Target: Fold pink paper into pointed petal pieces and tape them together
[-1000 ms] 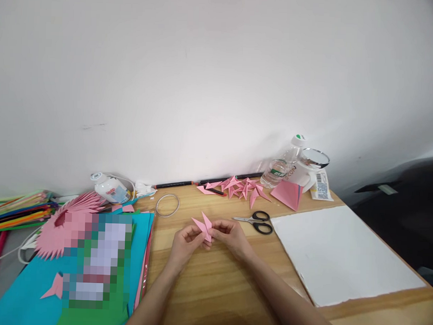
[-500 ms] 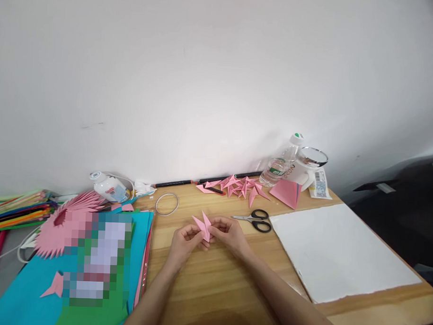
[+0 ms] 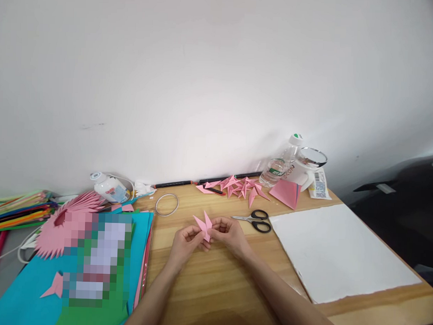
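Over the middle of the wooden table (image 3: pixel 212 285), my left hand (image 3: pixel 185 244) and my right hand (image 3: pixel 230 234) meet around a small folded pink paper piece (image 3: pixel 204 224). Both pinch it with closed fingers, and its two pointed tips stick up between them. Black-handled scissors (image 3: pixel 256 221) lie just right of my right hand. A heap of similar folded pink pieces (image 3: pixel 239 186) lies behind, near the wall.
A large white sheet (image 3: pixel 337 252) covers the right side. Stacked coloured paper (image 3: pixel 30 293) and a pink spiky paper flower (image 3: pixel 63 221) fill the left. A wire ring (image 3: pixel 167 204), glue bottle (image 3: pixel 109 187), water bottle (image 3: pixel 282 162), white cup (image 3: pixel 308 168) and a pink folded square (image 3: pixel 288 192) stand along the back.
My hands have stayed in place with small finger movements on the pink piece. The view has shifted very slightly.
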{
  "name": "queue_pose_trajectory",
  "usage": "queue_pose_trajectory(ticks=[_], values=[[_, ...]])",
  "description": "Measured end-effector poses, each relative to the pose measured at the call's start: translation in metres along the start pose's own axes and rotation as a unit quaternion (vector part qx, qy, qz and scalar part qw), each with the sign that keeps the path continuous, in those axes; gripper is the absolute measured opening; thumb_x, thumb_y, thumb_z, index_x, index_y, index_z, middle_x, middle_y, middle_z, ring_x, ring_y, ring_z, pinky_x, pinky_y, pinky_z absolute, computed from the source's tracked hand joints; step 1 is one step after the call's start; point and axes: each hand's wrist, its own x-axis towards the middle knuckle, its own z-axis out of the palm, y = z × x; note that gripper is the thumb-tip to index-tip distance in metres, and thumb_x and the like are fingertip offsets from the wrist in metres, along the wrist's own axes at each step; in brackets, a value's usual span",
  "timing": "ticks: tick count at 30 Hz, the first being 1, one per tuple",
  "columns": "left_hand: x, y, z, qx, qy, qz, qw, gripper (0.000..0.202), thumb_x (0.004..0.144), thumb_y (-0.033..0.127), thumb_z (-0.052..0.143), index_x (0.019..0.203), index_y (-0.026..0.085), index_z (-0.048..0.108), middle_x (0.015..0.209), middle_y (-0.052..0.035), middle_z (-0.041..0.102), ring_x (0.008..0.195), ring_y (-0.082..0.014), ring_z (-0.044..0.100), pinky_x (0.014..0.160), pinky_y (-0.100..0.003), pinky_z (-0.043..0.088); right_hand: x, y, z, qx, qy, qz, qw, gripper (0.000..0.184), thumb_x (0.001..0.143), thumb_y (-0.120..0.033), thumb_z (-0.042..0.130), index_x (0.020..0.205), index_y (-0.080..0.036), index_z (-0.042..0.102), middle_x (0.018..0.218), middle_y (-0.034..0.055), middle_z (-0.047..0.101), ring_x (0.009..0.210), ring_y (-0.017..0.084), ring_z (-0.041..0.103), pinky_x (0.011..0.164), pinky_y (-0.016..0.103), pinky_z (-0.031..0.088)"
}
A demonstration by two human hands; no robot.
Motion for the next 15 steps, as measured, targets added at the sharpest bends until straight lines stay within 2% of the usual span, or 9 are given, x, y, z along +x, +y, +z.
queue_pose_trajectory(ticks=[6,10,15], values=[[0.0002,-0.0014,-0.0014,-0.007,-0.002,0.014,1.000,0.025,0.065,0.034,0.070,0.069,0.012,0.060,0.063,-0.0060,0.068,0.050,-0.0141,0.061,0.049,-0.025,0.050,-0.0003,-0.0024,0.0013,0.001,-0.003,-0.003,1.000,0.035,0.053,-0.037,0.079,0.072,-0.014,0.061,0.062,0.0002,0.064,0.051,0.010,0.056,0.053,0.023,0.048],[-0.0003,0.0000,-0.0017,0.008,-0.005,0.017,1.000,0.024,0.065,0.033,0.070,0.065,0.013,0.057,0.054,-0.0027,0.065,0.043,-0.0123,0.058,0.042,-0.023,0.047,-0.0006,-0.0045,0.0003,-0.010,-0.036,0.011,0.999,0.037,0.052,-0.040,0.079,0.073,-0.014,0.062,0.062,0.0000,0.064,0.051,0.010,0.056,0.052,0.023,0.047],[-0.0004,0.0012,-0.0011,0.009,-0.001,0.014,1.000,0.022,0.066,0.032,0.069,0.064,0.013,0.057,0.052,-0.0017,0.063,0.042,-0.0114,0.057,0.042,-0.021,0.044,-0.0011,-0.0083,-0.0005,-0.017,-0.067,0.008,0.998,0.036,0.058,-0.045,0.074,0.075,-0.014,0.064,0.066,0.0011,0.064,0.057,0.012,0.058,0.057,0.024,0.047]])
